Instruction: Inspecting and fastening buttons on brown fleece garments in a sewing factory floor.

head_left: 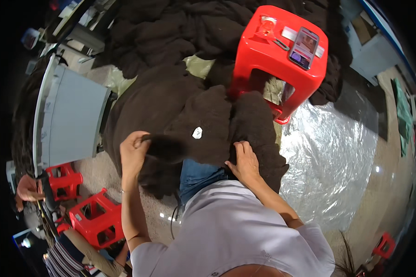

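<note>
Dark brown fabric (pixel 208 111) lies across my lap and knees, with a small white scrap (pixel 197 133) on it. My left hand (pixel 133 148) is closed in a pinch on a raised edge of a brown fabric piece (pixel 164 148), which is blurred. At the right of my lap, my right hand (pixel 246 161) rests on the brown cloth, thumb apart from the fingers, with nothing visibly gripped. Its fingertips touch a fold.
Ahead on the right, a red plastic stool (pixel 282 60) carries a phone (pixel 304 48) and small tools. Brown fabric heaps (pixel 171 32) lie beyond. Clear plastic sheeting (pixel 328 161) covers the floor at right. A grey machine table (pixel 71 115) and red stools (pixel 99 217) stand left, near other people.
</note>
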A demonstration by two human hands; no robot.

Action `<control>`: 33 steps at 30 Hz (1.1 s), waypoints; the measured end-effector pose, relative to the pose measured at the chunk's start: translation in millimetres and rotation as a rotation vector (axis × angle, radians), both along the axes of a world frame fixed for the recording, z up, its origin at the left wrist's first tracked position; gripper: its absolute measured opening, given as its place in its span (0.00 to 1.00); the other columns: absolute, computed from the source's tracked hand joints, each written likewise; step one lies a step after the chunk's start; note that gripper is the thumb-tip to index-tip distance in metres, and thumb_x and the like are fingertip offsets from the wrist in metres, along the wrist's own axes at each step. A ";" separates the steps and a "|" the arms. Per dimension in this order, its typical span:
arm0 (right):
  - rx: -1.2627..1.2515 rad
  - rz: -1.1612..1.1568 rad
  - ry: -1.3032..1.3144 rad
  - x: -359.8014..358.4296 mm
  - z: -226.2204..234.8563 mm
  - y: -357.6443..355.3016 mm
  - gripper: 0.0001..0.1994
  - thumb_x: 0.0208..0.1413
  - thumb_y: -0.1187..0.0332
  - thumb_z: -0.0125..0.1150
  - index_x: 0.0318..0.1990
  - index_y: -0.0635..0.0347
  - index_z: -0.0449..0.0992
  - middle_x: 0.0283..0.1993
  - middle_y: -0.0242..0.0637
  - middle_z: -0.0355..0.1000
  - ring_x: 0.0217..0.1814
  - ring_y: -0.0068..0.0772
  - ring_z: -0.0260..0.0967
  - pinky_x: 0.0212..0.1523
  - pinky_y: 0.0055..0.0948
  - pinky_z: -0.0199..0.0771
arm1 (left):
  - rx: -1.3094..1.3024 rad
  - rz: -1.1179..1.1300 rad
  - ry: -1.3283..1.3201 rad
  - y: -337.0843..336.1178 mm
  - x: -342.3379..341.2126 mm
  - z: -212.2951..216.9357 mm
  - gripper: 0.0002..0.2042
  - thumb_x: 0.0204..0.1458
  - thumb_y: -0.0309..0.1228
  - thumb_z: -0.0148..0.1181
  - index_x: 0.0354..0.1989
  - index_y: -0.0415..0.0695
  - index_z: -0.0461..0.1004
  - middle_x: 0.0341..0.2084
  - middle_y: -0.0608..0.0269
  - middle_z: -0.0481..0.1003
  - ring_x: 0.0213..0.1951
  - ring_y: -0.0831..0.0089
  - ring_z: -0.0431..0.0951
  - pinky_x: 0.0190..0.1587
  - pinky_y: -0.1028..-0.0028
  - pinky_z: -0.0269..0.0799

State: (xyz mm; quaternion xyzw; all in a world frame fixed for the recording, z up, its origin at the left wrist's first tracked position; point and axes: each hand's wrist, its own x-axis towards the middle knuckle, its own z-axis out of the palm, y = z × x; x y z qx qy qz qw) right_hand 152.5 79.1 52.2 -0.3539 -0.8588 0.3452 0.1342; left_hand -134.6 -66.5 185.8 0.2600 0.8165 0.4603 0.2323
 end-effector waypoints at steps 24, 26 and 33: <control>-0.038 -0.836 0.019 22.5 47.0 -75.8 0.21 0.45 0.71 0.72 0.43 0.61 0.65 0.47 0.49 0.58 0.50 0.54 0.67 0.44 0.45 0.74 | -0.214 -0.366 -0.261 12.3 -97.7 -108.8 0.13 0.53 0.20 0.62 0.47 0.32 0.73 0.37 0.61 0.75 0.41 0.73 0.72 0.48 0.75 0.67; -0.031 -0.884 0.043 32.3 44.1 -84.5 0.16 0.49 0.71 0.69 0.40 0.61 0.66 0.44 0.49 0.59 0.47 0.55 0.68 0.43 0.48 0.73 | -0.190 -0.514 -0.252 27.0 -112.4 -119.6 0.10 0.53 0.24 0.65 0.42 0.34 0.73 0.32 0.65 0.73 0.36 0.75 0.70 0.42 0.76 0.66; -0.116 -0.758 0.046 63.9 33.9 -83.8 0.13 0.51 0.68 0.69 0.39 0.63 0.73 0.41 0.47 0.67 0.42 0.48 0.73 0.42 0.43 0.75 | -0.164 -0.603 -0.397 57.8 -55.7 -73.7 0.08 0.55 0.28 0.66 0.35 0.38 0.73 0.28 0.68 0.74 0.29 0.78 0.70 0.36 0.78 0.68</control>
